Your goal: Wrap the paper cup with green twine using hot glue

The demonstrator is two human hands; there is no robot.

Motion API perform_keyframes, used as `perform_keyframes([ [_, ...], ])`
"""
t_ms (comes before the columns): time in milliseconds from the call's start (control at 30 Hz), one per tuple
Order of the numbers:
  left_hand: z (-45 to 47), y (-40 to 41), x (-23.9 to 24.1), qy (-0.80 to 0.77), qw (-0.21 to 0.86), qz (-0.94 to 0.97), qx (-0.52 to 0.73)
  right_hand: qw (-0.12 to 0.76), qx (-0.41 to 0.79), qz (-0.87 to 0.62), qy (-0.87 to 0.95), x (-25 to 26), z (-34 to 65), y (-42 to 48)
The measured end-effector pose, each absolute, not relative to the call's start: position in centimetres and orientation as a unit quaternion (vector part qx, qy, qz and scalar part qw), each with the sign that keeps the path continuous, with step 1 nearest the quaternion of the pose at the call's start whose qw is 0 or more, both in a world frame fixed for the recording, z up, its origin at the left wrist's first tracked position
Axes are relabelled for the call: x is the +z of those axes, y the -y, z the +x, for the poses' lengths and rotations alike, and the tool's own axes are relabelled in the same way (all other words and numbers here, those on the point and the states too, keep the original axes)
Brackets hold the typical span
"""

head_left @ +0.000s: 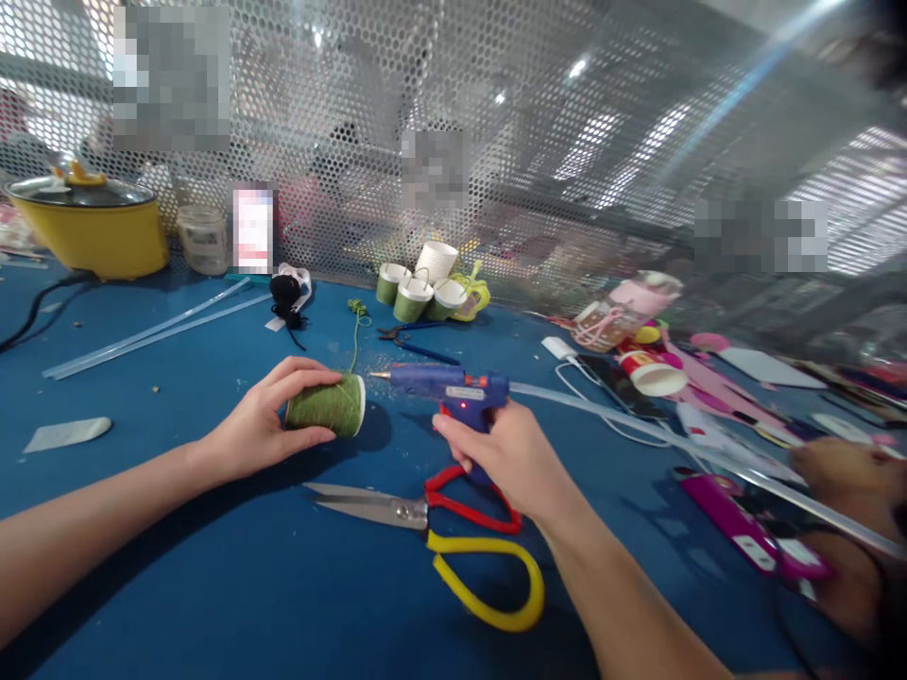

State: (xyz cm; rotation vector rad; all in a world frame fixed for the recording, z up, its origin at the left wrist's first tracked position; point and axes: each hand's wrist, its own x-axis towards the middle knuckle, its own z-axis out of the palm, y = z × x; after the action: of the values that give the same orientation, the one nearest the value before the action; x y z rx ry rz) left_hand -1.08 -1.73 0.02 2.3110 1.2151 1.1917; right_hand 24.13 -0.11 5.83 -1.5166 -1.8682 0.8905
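Observation:
My left hand [273,420] is wrapped round a small paper cup [326,406] covered in green yarn, which lies on its side with its white rim to the right. A loose strand of green yarn [356,326] runs from the cup up the table. My right hand [510,453] grips a blue hot glue gun [453,382], its nozzle pointing left, just right of the cup's rim and apart from it. A long clear glue stick [602,408] sticks out of the gun's back. Open scissors [403,510] with one red and one yellow handle lie below both hands.
Several green-wrapped cups [413,300] stand at the back beside blue pliers [425,342]. Glue sticks [156,331] and a yellow pot [99,231] are at the left. A phone [616,382], a cable and a purple power strip [737,524] crowd the right. A perforated metal screen rises behind.

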Motion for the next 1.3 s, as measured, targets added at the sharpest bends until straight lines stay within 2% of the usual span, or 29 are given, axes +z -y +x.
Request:
perform_keyframes([
  [100, -1.0, 1.8, 0.1, -0.42, 0.127, 0.798, 0.413, 0.336, 0.361, -0.565, 0.661, 5.0, 24.7, -1.4],
  [300, -0.9, 1.9, 0.1, -0.41, 0.106, 0.803, 0.42, 0.306, 0.356, -0.605, 0.643, 3.0, 25.1, -4.0],
  [500, -0.9, 2.1, 0.0, -0.409, 0.105, 0.804, 0.419, 0.186, 0.184, -0.665, 0.699, 1.6, 25.2, -6.1],
  [667, -0.7, 2.3, -0.1, -0.413, 0.12, 0.804, 0.411, 0.182, 0.074, -0.683, 0.703, 1.8, 25.4, -6.6],
  [767, -0.6, 2.4, 0.0, -0.414, 0.125, 0.807, 0.402, 0.213, 0.029, -0.63, 0.746, 3.5, 24.1, -4.9],
  [867, -0.5, 2.5, 0.0, -0.406, 0.13, 0.814, 0.394, 0.259, 0.144, -0.478, 0.827, 5.5, 21.6, -2.5],
  [933, -0.4, 2.5, 0.0, -0.398, 0.127, 0.818, 0.395, 0.246, 0.2, -0.411, 0.855, 6.4, 19.7, -1.3],
  [1133, -0.4, 2.6, 0.0, -0.383, 0.115, 0.832, 0.384, 0.171, 0.208, -0.396, 0.878, 6.6, 17.2, -0.9],
  [1300, -0.2, 2.6, 0.1, -0.382, 0.145, 0.822, 0.397, 0.222, 0.254, -0.397, 0.854, 7.0, 17.9, -0.7],
])
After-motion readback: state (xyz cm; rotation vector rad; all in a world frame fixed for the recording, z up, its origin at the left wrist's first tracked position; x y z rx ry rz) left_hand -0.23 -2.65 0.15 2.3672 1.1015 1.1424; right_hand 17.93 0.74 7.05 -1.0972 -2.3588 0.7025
